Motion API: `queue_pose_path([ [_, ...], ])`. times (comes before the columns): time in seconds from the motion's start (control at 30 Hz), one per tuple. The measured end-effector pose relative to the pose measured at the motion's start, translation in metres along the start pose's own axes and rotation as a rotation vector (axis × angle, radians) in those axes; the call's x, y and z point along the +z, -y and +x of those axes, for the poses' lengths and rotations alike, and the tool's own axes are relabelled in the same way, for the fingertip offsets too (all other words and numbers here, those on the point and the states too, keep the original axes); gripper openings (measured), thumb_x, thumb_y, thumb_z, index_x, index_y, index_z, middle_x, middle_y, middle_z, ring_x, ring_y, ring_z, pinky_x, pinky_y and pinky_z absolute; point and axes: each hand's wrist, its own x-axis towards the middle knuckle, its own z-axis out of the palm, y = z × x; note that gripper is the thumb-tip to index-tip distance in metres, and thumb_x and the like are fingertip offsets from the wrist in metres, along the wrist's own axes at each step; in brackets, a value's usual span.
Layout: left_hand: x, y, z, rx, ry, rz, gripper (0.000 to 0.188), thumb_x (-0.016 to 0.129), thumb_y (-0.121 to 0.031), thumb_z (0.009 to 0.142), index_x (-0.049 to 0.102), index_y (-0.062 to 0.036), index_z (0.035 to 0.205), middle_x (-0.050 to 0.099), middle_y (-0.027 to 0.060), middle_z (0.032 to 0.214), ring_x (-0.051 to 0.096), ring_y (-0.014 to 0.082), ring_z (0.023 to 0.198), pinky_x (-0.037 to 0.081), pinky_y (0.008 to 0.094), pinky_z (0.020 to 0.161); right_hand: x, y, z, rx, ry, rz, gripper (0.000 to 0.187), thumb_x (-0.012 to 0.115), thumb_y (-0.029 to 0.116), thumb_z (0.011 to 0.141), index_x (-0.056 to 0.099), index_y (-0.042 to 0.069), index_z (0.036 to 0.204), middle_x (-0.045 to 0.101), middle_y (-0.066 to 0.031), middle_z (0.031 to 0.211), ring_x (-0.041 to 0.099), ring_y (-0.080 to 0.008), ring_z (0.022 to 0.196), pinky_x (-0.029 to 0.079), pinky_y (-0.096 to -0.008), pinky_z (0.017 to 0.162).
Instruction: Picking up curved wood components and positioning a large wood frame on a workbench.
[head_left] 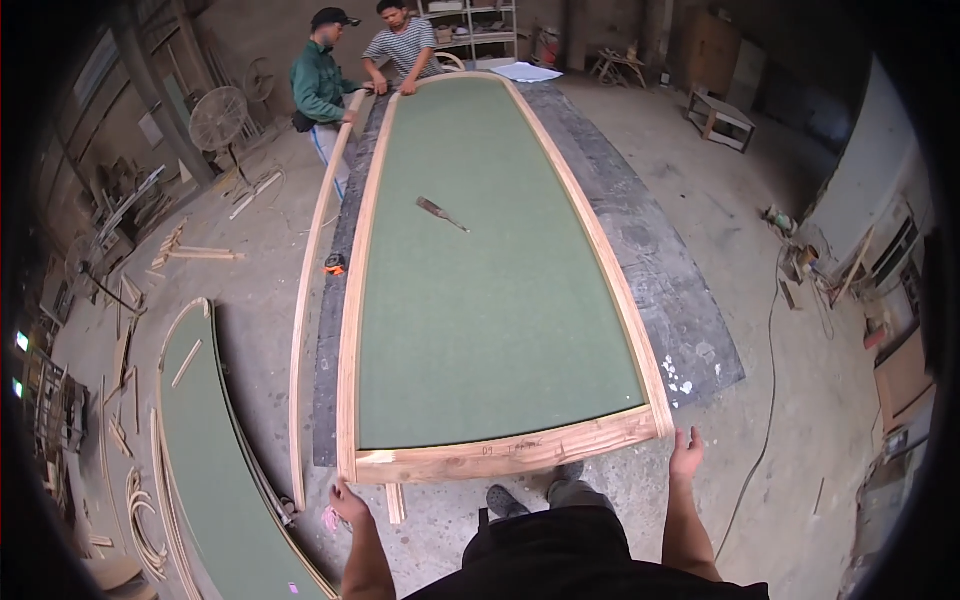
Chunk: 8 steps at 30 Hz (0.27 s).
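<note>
A long green panel (490,330) in a pale wood frame (520,452), arched at its far end, lies on a dark work table (690,320) in front of me. My left hand (350,504) is just below the frame's near left corner, fingers pointing up at it; whether they touch the wood is hard to tell. Beside the near right corner is my right hand (686,456), open, fingers apart and holding nothing. A chisel-like tool (440,213) rests on the green surface. An orange and black tape measure (335,264) sits along the table's left edge.
Two people stand at the far left end; the one in green (320,80) holds a long wood strip (312,270) beside the table. Another green panel (215,450) is at lower left, near wood offcuts (200,253). A standing fan (218,120) is behind. A cable (772,350) crosses the right floor.
</note>
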Motion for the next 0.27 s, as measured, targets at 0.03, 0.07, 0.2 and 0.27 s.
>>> queue_pose_path([
  [0.03,-0.008,0.021,-0.007,-0.044,-0.081,0.018,0.051,0.057,-0.034,0.091,0.05,0.0074,0.121,0.059,0.0179,0.104,0.055,0.0252,0.095,0.043,0.0351,0.086,-0.009,0.003,-0.004,0.041,0.009,0.072,0.057,0.064,0.034,0.086,0.051,-0.007,0.125,0.053,-0.0222,0.126,0.051,-0.0294,0.117,0.038,-0.0373,0.1],
  [0.07,-0.013,0.043,-0.017,-0.075,-0.058,-0.015,0.05,0.054,-0.035,0.092,0.052,0.0066,0.119,0.059,0.0183,0.106,0.056,0.0261,0.096,0.043,0.0355,0.087,-0.019,0.002,-0.004,0.083,0.009,0.141,0.055,0.063,0.034,0.087,0.053,-0.005,0.124,0.053,-0.0221,0.126,0.052,-0.0308,0.115,0.04,-0.0379,0.099],
  [0.2,-0.045,0.117,-0.061,-0.357,0.424,0.645,0.051,0.046,-0.044,0.093,0.061,0.0023,0.109,0.062,0.0214,0.11,0.059,0.0285,0.098,0.044,0.0371,0.086,-0.035,0.006,0.008,0.08,0.019,0.327,0.047,0.06,0.031,0.09,0.056,-0.004,0.121,0.057,-0.0201,0.121,0.053,-0.0266,0.115,0.04,-0.0363,0.098],
  [0.27,-0.034,0.112,-0.091,-0.368,0.7,0.909,0.055,0.044,-0.048,0.092,0.063,0.0013,0.108,0.062,0.0228,0.11,0.059,0.0297,0.099,0.045,0.0378,0.086,-0.066,0.02,0.021,0.047,0.09,0.472,0.04,0.058,0.028,0.092,0.06,-0.002,0.118,0.059,-0.0164,0.118,0.053,-0.0224,0.114,0.04,-0.0341,0.097],
])
